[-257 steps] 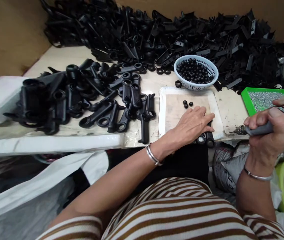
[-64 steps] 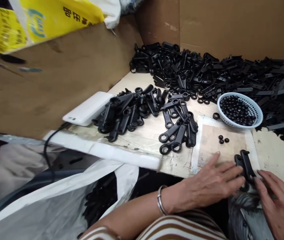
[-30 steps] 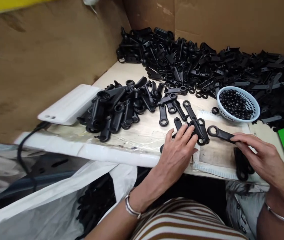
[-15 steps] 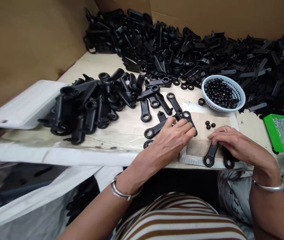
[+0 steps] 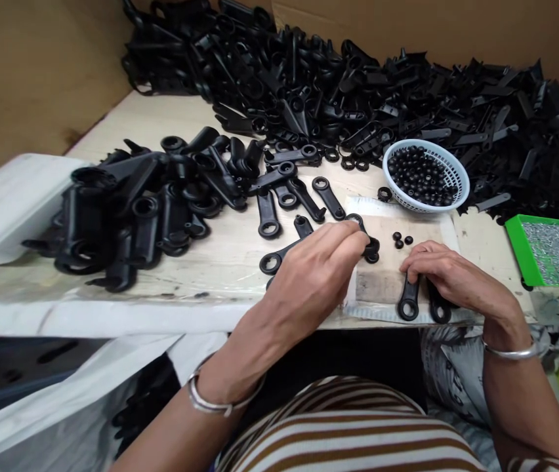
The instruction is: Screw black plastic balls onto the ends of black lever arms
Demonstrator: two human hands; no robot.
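Two hands, left pinching one black handle, right pressed flat on another handle on the bench.

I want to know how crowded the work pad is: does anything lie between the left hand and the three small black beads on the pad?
Yes. A black ring-ended handle lies right at the left hand, its fingertips on it, and its ring end sits between those fingertips and the three small black beads. Past that ring, only bare pad shows.
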